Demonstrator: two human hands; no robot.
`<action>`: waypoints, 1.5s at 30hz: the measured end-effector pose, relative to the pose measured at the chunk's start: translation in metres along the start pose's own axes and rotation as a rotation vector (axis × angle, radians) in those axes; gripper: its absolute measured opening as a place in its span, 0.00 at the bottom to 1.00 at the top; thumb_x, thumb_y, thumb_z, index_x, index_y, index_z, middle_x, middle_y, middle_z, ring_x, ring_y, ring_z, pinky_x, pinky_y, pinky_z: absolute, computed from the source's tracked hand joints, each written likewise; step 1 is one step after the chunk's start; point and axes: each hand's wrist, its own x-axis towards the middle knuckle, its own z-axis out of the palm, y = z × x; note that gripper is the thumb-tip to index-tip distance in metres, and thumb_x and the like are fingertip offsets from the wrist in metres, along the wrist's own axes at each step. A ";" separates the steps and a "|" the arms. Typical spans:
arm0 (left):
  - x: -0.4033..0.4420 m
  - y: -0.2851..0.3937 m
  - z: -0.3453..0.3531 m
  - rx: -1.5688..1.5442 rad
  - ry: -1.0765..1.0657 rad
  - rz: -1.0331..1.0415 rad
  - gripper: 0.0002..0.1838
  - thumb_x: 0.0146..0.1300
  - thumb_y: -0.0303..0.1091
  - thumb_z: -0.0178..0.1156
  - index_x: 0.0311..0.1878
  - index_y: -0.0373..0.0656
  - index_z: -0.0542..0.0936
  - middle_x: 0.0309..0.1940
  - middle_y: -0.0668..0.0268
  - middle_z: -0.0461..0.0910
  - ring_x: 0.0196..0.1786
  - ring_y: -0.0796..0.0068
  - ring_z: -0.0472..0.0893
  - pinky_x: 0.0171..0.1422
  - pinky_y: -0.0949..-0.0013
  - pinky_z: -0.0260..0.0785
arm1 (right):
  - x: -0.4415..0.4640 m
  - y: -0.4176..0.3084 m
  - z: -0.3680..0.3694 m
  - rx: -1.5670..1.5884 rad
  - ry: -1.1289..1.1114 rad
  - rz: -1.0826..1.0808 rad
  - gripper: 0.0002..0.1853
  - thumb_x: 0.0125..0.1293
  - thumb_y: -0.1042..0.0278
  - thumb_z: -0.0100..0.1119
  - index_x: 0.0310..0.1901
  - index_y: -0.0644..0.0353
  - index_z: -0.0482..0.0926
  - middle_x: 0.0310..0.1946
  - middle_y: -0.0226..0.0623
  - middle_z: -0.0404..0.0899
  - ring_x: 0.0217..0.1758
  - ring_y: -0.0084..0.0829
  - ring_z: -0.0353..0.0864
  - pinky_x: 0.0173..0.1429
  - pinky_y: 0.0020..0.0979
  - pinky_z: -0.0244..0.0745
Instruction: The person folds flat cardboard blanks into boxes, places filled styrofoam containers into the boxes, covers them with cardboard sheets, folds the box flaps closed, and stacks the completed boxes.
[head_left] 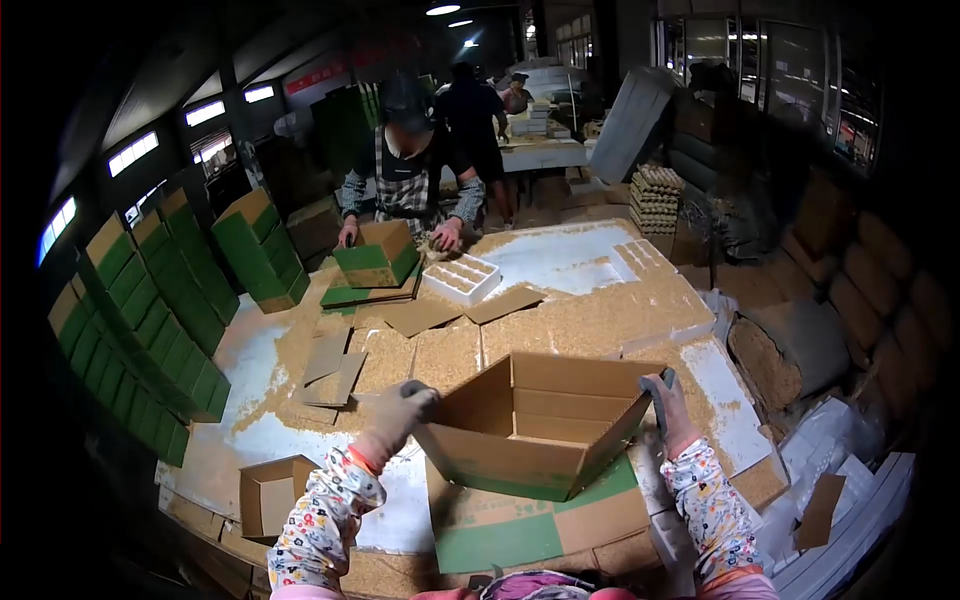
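An open cardboard box [560,400], brown inside with green print outside, is held tilted in front of me. My left hand [402,412], in a grey glove, is closed on its left corner. At the box's right corner, my right hand [670,400] grips the edge, also gloved. Beneath the box lies a flat green-and-brown cardboard sheet [500,545]. A smaller open cardboard box [270,497] stands to the left of my left forearm.
Sawdust-like material [560,335] covers much of the table. Across it, a co-worker [405,170] handles a green box [378,255] beside a white tray [462,278]. Stacked green boxes [150,300] line the left. Loose cardboard pieces [335,375] lie mid-table; egg trays [656,200] are stacked behind.
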 end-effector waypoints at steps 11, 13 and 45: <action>-0.081 -0.030 0.082 0.347 -0.025 0.020 0.58 0.47 0.63 0.67 0.68 0.29 0.51 0.66 0.41 0.57 0.70 0.44 0.57 0.75 0.53 0.42 | 0.057 -0.031 0.032 -0.601 -1.071 0.667 0.31 0.51 0.70 0.70 0.58 0.68 0.71 0.52 0.40 0.78 0.60 0.29 0.72 0.65 0.29 0.64; -0.076 -0.064 0.102 0.125 0.033 -0.134 0.54 0.47 0.49 0.72 0.67 0.27 0.53 0.63 0.38 0.58 0.68 0.47 0.58 0.71 0.56 0.52 | 0.065 -0.068 0.053 -0.679 -1.067 0.392 0.31 0.60 0.55 0.62 0.61 0.66 0.69 0.54 0.42 0.75 0.60 0.30 0.71 0.65 0.33 0.64; -0.004 -0.071 0.088 0.120 0.225 -0.221 0.20 0.58 0.14 0.53 0.54 0.35 0.72 0.47 0.63 0.76 0.51 0.72 0.75 0.60 0.70 0.66 | 0.306 0.194 -0.246 -0.731 0.543 0.633 0.41 0.57 0.26 0.47 0.44 0.64 0.82 0.43 0.53 0.81 0.50 0.43 0.80 0.52 0.42 0.71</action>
